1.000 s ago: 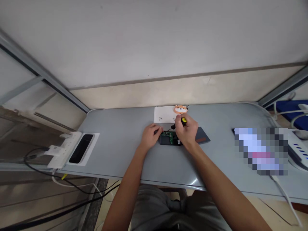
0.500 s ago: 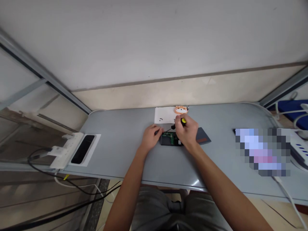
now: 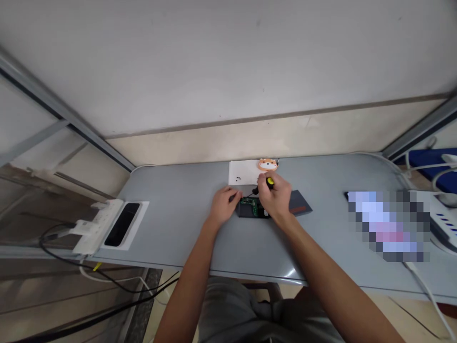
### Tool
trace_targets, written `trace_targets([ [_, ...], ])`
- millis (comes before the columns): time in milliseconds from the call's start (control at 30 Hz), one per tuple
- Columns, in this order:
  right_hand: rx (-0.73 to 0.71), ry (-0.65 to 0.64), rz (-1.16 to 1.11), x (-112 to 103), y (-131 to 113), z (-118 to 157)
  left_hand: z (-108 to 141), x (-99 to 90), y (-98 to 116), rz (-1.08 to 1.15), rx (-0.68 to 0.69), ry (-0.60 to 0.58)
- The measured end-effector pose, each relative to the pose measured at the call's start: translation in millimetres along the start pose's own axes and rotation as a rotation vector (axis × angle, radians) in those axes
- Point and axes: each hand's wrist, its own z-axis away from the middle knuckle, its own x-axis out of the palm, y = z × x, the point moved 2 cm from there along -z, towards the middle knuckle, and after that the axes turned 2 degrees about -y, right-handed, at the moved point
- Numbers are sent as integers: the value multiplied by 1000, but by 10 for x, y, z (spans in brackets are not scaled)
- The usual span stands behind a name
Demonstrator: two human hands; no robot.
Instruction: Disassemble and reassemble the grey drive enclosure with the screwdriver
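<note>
My right hand (image 3: 275,195) is wrapped round a screwdriver (image 3: 270,182) with a black and yellow handle. Its thin shaft slants down left to the upper left corner of an open black case (image 3: 245,210). Inside the case lies a green circuit board (image 3: 254,206); my right hand hides the case's right end. My left hand (image 3: 224,205) is closed at that same corner, thumb and fingers pinching its dark edge near the screwdriver tip. A dark flat panel (image 3: 300,203) with a reddish strip sits just right of my right hand.
Behind the case, white paper (image 3: 243,167) carries several tiny black screws (image 3: 238,179) and an orange animal-faced item (image 3: 268,165). At the left are a phone (image 3: 123,224) and a white power strip (image 3: 96,226) with cables. A blurred-out screen (image 3: 385,226) lies at the right.
The view has shifted very slightly. Both hands stay at the case, and the screwdriver remains at the same corner with barely any movement.
</note>
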Motion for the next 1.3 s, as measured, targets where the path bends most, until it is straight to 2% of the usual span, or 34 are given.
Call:
trace_targets([
  [533, 61, 33, 6, -4, 18, -2, 6, -1, 3, -15, 2, 4],
  [1300, 30, 10, -27, 0, 41, 6, 23, -2, 16, -14, -15, 11],
])
